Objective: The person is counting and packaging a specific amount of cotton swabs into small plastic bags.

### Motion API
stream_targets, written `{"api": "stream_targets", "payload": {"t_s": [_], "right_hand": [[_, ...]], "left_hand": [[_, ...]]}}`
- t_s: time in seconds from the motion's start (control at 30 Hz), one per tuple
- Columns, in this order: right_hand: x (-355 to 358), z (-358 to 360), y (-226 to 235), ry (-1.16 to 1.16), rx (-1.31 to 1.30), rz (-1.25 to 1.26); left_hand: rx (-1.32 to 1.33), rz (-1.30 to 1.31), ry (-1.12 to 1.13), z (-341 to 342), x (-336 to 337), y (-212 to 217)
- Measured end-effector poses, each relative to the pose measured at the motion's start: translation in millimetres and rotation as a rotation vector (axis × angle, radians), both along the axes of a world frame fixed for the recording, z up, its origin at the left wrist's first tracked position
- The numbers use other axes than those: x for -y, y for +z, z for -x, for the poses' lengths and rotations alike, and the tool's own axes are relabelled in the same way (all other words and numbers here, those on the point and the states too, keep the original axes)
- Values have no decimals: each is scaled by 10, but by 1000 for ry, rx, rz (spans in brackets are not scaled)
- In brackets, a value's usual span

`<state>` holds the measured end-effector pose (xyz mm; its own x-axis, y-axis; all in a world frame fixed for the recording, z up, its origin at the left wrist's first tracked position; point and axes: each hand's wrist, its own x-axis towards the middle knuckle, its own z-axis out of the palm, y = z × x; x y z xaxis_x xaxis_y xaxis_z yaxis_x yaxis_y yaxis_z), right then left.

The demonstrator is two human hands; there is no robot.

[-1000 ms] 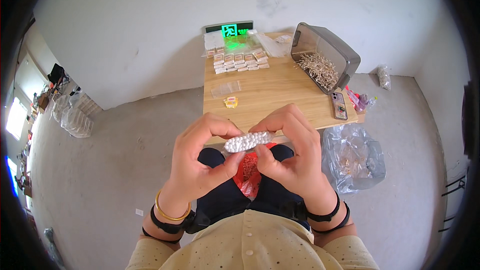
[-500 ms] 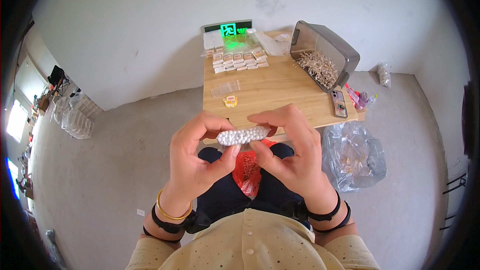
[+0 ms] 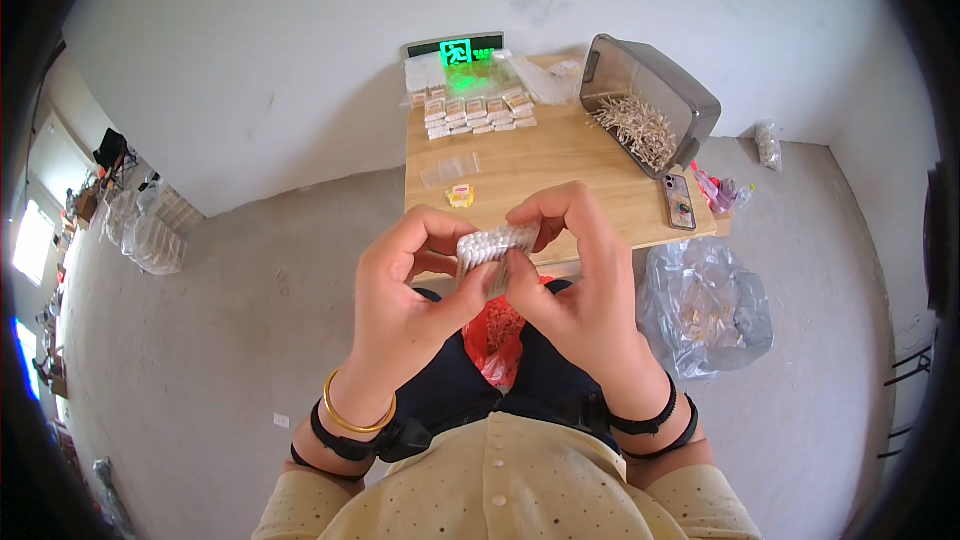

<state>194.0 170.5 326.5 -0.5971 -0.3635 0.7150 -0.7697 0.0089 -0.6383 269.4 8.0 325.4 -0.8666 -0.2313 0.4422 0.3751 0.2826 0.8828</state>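
Note:
Between my two hands is a small clear pack of cotton swabs (image 3: 492, 244), its white tips facing up. My left hand (image 3: 405, 280) pinches its left end between thumb and fingers. At the other end, my right hand (image 3: 575, 265) grips with the thumb against the near side and the index finger behind. Both hands are over my lap, just in front of the table's near edge. Beyond them on the wooden table (image 3: 560, 165) lie a small stack of yellow labels (image 3: 460, 195) and a flat clear bag (image 3: 452, 170).
Stacked swab packs (image 3: 480, 115) stand at the table's back left, before a lit green exit sign (image 3: 456, 51). A tipped grey bin (image 3: 690, 90) holds loose swabs (image 3: 637, 130). A phone (image 3: 680, 205) lies at the right edge. A red bag (image 3: 492, 340) sits between my legs; a large plastic bag (image 3: 708, 310) stands right.
Both hands have risen slightly with the pack, moving away from my body. The pack has been tilted, so its side shows more, and its right end is raised.

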Motion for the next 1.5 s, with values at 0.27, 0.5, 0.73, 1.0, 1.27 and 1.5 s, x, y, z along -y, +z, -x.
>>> {"api": "stream_targets", "payload": {"t_s": [0.27,0.5,0.73,1.0,1.27,1.5], "right_hand": [[35,33,-33,-72,-19,-9],[39,35,-52,-95,-8,-26],[12,72,-57,-34,54,-45],[-56,131,-137,235,326,62],[-73,129,-160,380,529,142],[-86,144,-191,387,541,139]], "left_hand": [[-2,-13,-70,48,6,-2],[22,-43,-74,72,13,-53],[114,-276,-202,84,74,-120],[55,-451,-259,96,121,-166],[66,-428,-260,71,134,-141],[64,-270,-162,88,69,-51]]}}
